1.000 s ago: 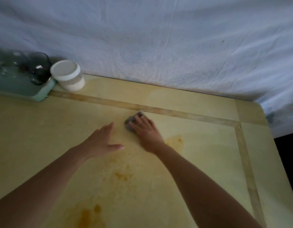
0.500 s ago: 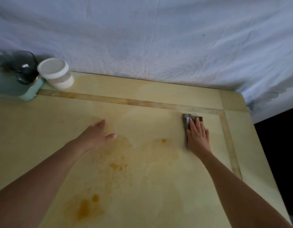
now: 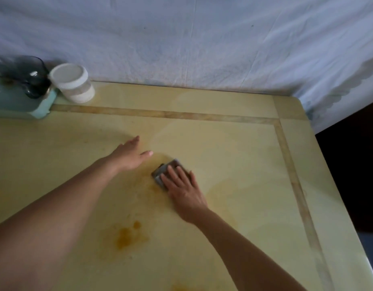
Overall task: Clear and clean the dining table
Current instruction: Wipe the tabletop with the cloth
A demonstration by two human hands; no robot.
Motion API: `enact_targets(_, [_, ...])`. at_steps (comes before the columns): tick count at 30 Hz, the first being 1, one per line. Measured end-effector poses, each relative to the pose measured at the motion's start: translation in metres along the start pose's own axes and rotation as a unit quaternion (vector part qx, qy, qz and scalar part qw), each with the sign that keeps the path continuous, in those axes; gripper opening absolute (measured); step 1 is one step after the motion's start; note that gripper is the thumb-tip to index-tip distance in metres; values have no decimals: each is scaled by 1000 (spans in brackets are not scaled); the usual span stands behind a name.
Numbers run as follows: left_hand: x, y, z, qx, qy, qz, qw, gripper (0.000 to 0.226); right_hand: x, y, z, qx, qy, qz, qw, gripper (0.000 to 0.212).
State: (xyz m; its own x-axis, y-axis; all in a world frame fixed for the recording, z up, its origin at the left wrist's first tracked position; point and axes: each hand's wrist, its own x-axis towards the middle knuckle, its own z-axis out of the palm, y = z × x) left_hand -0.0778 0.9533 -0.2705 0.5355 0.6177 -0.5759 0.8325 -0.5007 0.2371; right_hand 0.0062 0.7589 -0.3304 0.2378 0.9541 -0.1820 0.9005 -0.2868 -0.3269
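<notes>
At ten o'clock I see a white-lidded jar (image 3: 71, 82) with a clear wall. Something pale shows low inside it, but I cannot tell what. Touching its left side, a teal tray (image 3: 18, 101) carries a dark glass cup (image 3: 32, 76) whose contents I cannot make out.

The dining table (image 3: 233, 148) is cream-yellow with a tan inlaid border, and it is smeared. An orange stain (image 3: 127, 236) sits at seven o'clock. My right hand (image 3: 182, 190) presses a grey cloth (image 3: 163, 170) flat near the centre with straight fingers. My left hand (image 3: 129, 154), at nine o'clock from the cloth, is spread and relaxed, holding nothing.
</notes>
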Motion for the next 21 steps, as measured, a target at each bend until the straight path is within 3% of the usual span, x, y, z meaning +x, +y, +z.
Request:
enact_targets(4, [-26,-6,15,68,8,84,994,80,-20,12,7,-21,-28,-68,997,49])
enact_targets(8, [-50,-8,32,109,1,138,984,84,-21,64,-13,-2,5,104,995,52])
enact_targets(14, [-66,-9,44,87,6,166,982,83,-102,133,-25,51,86,346,933,51])
enact_targets(18, [-79,-14,51,82,-3,177,981,85,-120,125,-22,66,102,429,895,52])
enact_targets(21, [-87,-21,63,89,-1,201,976,88,-108,89,-16,78,95,421,899,53])
